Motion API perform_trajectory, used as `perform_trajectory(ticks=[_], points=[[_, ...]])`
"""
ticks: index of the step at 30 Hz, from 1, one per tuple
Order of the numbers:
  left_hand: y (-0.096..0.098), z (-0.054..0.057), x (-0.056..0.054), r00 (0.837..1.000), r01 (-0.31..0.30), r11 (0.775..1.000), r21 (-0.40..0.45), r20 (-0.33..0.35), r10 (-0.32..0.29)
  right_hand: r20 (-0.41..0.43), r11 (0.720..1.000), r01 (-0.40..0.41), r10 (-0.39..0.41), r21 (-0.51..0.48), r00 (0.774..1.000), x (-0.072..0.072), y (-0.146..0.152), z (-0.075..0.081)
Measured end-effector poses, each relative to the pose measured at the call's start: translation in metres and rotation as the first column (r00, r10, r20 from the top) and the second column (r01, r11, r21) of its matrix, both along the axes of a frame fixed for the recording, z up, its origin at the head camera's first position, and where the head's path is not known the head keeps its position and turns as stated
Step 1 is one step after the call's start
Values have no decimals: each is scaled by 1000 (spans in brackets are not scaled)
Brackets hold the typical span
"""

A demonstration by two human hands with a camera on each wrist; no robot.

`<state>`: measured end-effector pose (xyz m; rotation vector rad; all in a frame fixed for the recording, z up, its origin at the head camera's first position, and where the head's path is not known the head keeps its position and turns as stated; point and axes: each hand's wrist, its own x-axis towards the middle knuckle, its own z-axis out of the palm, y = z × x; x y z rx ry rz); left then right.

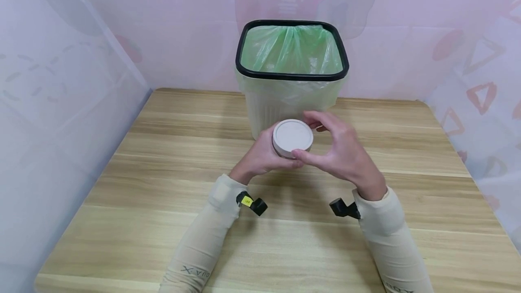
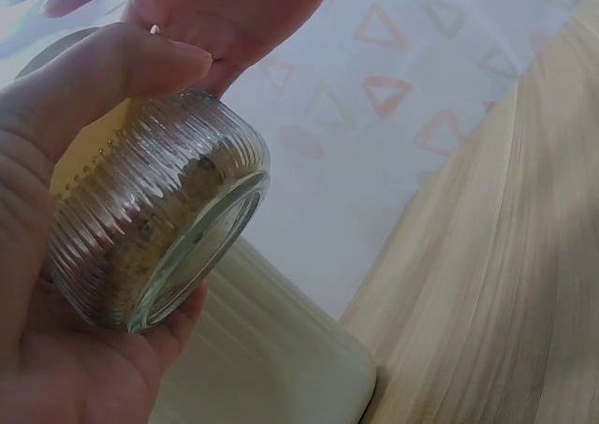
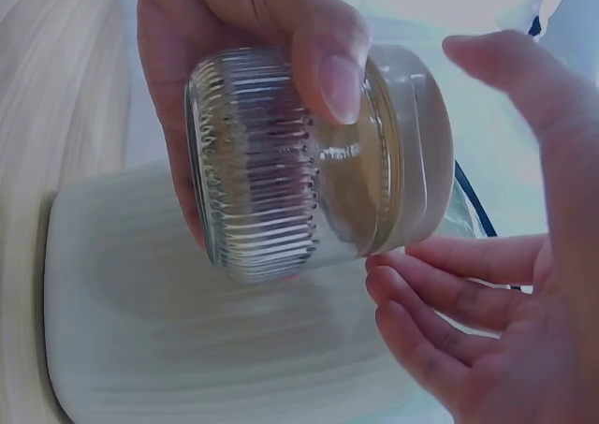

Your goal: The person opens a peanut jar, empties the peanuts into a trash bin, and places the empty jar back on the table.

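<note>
A ribbed glass jar (image 2: 168, 190) with a flat pale lid (image 1: 292, 136) is held above the table, just in front of the bin. My left hand (image 1: 266, 150) grips the jar's body, its thumb (image 3: 337, 78) lying along the glass. Yellowish-brown contents with darker patches show faintly through the wall. Around the lid, my right hand (image 1: 339, 148) is spread with thumb and fingers apart. In the right wrist view a gap separates its thumb (image 3: 496, 64) from the lid, while its fingertips (image 3: 384, 279) lie close to the lid's lower edge; contact there is unclear.
Behind the hands stands a pale bin (image 1: 281, 103) with a black rim (image 1: 293, 77) and a green plastic liner (image 1: 291, 49). The wooden table (image 1: 163, 175) ends at printed cloth walls (image 1: 175, 26) at the back and sides. Small black cameras (image 1: 343, 208) sit on both wrists.
</note>
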<state>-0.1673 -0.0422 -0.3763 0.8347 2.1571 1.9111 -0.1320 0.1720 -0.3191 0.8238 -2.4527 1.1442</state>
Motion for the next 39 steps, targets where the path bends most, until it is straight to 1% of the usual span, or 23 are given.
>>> perform_trajectory(ticks=[3,7,10,15,19,27,39], points=[[0,0,-1,1000,-5,1000,-5,0,5,-36,999,37,-36,21,999,1,-2,-1],[-1,0,-1,1000,-10,1000,-8,9,11,-62,997,67,-65,45,996,1,-4,-3],[-1,-1,-1,1000,-15,1000,-10,12,15,-66,996,72,-69,50,995,1,-5,-4],[-1,-1,-1,1000,-20,1000,-14,8,20,-51,997,66,-63,51,997,0,-5,-4],[-2,-1,-1,1000,-17,1000,-17,-2,17,-30,997,51,-50,52,998,0,-3,-4],[-1,-1,-1,1000,-19,1000,-21,-15,19,11,999,-7,6,36,1000,-2,0,-4],[-1,0,-1,1000,4,1000,12,-15,-4,16,995,-95,95,-4,995,-6,3,-7]])
